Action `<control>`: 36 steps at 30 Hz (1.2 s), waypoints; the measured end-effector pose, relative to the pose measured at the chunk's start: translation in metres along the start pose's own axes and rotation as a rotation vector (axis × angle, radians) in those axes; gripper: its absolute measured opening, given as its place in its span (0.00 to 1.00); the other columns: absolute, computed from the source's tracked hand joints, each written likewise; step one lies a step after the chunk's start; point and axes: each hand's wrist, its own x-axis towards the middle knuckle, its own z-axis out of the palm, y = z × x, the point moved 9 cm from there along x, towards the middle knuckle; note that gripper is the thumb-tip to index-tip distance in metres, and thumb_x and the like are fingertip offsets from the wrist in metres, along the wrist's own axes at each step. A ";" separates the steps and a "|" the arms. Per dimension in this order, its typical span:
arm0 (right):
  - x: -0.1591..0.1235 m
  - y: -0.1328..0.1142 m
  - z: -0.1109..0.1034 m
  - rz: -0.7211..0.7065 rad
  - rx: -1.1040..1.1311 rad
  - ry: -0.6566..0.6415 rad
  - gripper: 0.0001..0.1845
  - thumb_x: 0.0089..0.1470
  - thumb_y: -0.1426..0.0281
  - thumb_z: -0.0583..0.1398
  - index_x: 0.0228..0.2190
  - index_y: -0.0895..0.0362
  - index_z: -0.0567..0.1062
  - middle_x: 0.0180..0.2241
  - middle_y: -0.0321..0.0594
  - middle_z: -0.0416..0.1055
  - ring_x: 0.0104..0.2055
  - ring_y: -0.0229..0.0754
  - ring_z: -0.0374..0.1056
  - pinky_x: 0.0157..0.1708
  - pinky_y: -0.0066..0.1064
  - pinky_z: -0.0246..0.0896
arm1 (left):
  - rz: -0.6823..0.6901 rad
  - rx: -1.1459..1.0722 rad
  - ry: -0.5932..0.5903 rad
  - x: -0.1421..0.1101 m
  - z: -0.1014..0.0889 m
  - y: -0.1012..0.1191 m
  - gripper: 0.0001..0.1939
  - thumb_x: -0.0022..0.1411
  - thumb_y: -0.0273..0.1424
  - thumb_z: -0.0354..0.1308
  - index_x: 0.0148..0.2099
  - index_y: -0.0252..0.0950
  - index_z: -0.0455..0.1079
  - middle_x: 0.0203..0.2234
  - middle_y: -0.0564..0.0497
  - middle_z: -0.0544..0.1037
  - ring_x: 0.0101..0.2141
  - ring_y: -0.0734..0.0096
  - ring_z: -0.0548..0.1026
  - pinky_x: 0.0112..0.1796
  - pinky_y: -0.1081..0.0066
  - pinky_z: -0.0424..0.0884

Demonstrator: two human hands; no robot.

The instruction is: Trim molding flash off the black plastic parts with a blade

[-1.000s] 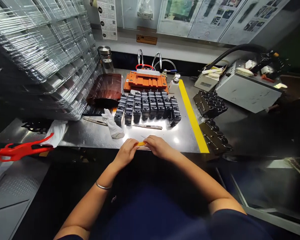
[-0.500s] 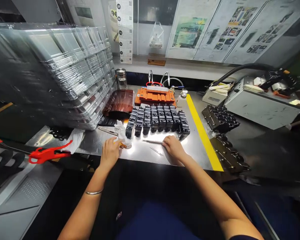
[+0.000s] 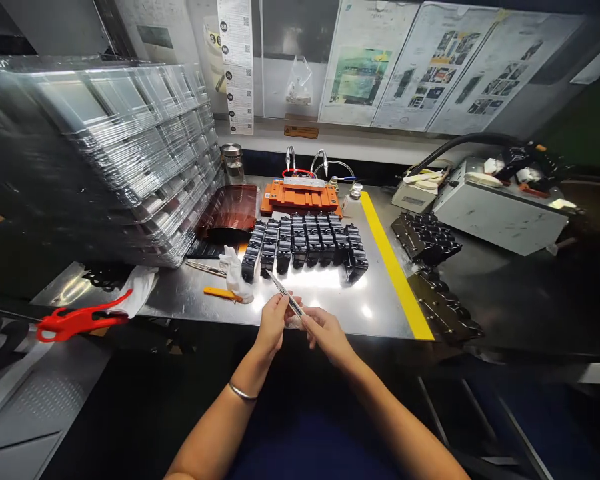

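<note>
Pinching a slim metal tool point(image 3: 280, 287) with the fingers of our left hand point(image 3: 270, 325) and right hand point(image 3: 331, 335), we are facing black parts point(image 3: 313, 243), finished count unclear.

Both the left hand point(image 3: 274, 321) and the right hand point(image 3: 324, 331) are holding a slim metal tool point(image 3: 286, 295) above the tabletop point(image 3: 310, 320), while a white glove point(image 3: 236, 275) is lying against an orange-yellow strip point(image 3: 220, 292).

I see my orange fixture point(image 3: 300, 196), red air gun point(image 3: 83, 321), yellow tape point(image 3: 397, 267), white glove point(image 3: 234, 272), black parts point(image 3: 313, 241) and silvery tweezers point(image 3: 286, 293).
</note>
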 end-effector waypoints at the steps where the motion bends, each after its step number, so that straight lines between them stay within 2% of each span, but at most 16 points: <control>1: 0.000 0.004 0.006 0.068 0.057 -0.034 0.17 0.49 0.57 0.55 0.35 0.57 0.70 0.25 0.33 0.64 0.20 0.31 0.57 0.16 0.23 0.56 | -0.010 -0.024 0.001 -0.001 0.000 0.000 0.25 0.46 0.45 0.66 0.39 0.30 0.72 0.31 0.41 0.80 0.32 0.61 0.79 0.34 0.66 0.74; 4: 0.000 0.005 0.022 0.148 0.094 -0.121 0.11 0.44 0.62 0.52 0.29 0.56 0.66 0.23 0.31 0.63 0.18 0.30 0.57 0.13 0.21 0.52 | -0.008 -0.078 0.030 -0.007 0.002 -0.001 0.24 0.46 0.43 0.68 0.40 0.30 0.72 0.30 0.43 0.80 0.30 0.64 0.78 0.31 0.68 0.74; 7: -0.001 0.004 0.034 0.179 0.054 -0.188 0.09 0.43 0.64 0.49 0.25 0.56 0.64 0.20 0.31 0.62 0.16 0.30 0.55 0.11 0.21 0.48 | 0.041 -0.115 0.102 -0.015 0.002 -0.001 0.25 0.45 0.44 0.68 0.40 0.31 0.71 0.26 0.49 0.77 0.25 0.72 0.76 0.25 0.74 0.70; 10: 0.000 0.001 0.034 0.188 -0.053 -0.239 0.09 0.45 0.66 0.49 0.19 0.56 0.64 0.15 0.30 0.59 0.13 0.30 0.50 0.11 0.22 0.44 | 0.090 -0.156 0.169 -0.022 0.002 -0.001 0.25 0.46 0.46 0.67 0.40 0.32 0.69 0.25 0.53 0.74 0.23 0.76 0.73 0.21 0.78 0.66; 12: 0.002 -0.007 0.026 0.146 -0.146 -0.225 0.11 0.47 0.68 0.50 0.17 0.57 0.63 0.14 0.31 0.58 0.14 0.31 0.51 0.13 0.23 0.45 | 0.108 -0.191 0.202 -0.023 0.002 -0.001 0.25 0.47 0.47 0.66 0.40 0.33 0.68 0.25 0.53 0.74 0.22 0.76 0.73 0.19 0.79 0.64; 16: 0.003 -0.032 0.010 0.000 -0.310 -0.153 0.10 0.51 0.71 0.52 0.22 0.57 0.69 0.24 0.36 0.69 0.27 0.35 0.63 0.26 0.24 0.56 | 0.132 -0.274 0.257 -0.021 0.002 -0.002 0.21 0.51 0.44 0.64 0.40 0.34 0.67 0.27 0.53 0.74 0.25 0.75 0.75 0.24 0.76 0.69; 19: 0.003 -0.042 0.008 -0.065 -0.401 -0.149 0.10 0.54 0.70 0.52 0.27 0.57 0.72 0.31 0.39 0.74 0.34 0.39 0.66 0.32 0.27 0.59 | 0.131 -0.322 0.276 -0.018 0.002 -0.002 0.17 0.54 0.41 0.63 0.40 0.34 0.67 0.28 0.52 0.74 0.27 0.74 0.76 0.31 0.72 0.72; 24: 0.004 -0.046 0.009 -0.117 -0.517 -0.190 0.14 0.57 0.69 0.50 0.28 0.57 0.73 0.30 0.39 0.74 0.33 0.41 0.67 0.33 0.28 0.58 | 0.134 -0.363 0.303 -0.020 -0.001 -0.001 0.12 0.57 0.37 0.61 0.40 0.35 0.67 0.29 0.51 0.75 0.28 0.72 0.78 0.33 0.70 0.73; 29: -0.001 -0.052 0.010 -0.131 -0.608 -0.223 0.16 0.58 0.71 0.47 0.27 0.57 0.72 0.29 0.37 0.73 0.30 0.37 0.65 0.29 0.26 0.56 | 0.157 -0.372 0.316 -0.029 0.005 -0.002 0.12 0.55 0.35 0.63 0.39 0.34 0.68 0.29 0.50 0.76 0.28 0.70 0.78 0.34 0.68 0.73; 32: -0.006 -0.053 0.006 -0.116 -0.677 -0.197 0.16 0.58 0.71 0.47 0.26 0.57 0.71 0.29 0.38 0.73 0.29 0.37 0.65 0.29 0.25 0.55 | 0.201 -0.371 0.352 -0.027 -0.004 0.011 0.12 0.56 0.35 0.63 0.39 0.34 0.69 0.29 0.51 0.76 0.28 0.71 0.77 0.34 0.68 0.73; 36: -0.006 -0.042 -0.024 -0.037 -0.814 -0.030 0.15 0.56 0.74 0.48 0.25 0.59 0.72 0.27 0.45 0.73 0.30 0.42 0.65 0.31 0.30 0.53 | 0.329 -0.396 0.503 -0.013 -0.046 0.059 0.06 0.64 0.34 0.54 0.41 0.38 0.66 0.30 0.56 0.73 0.28 0.80 0.74 0.38 0.73 0.71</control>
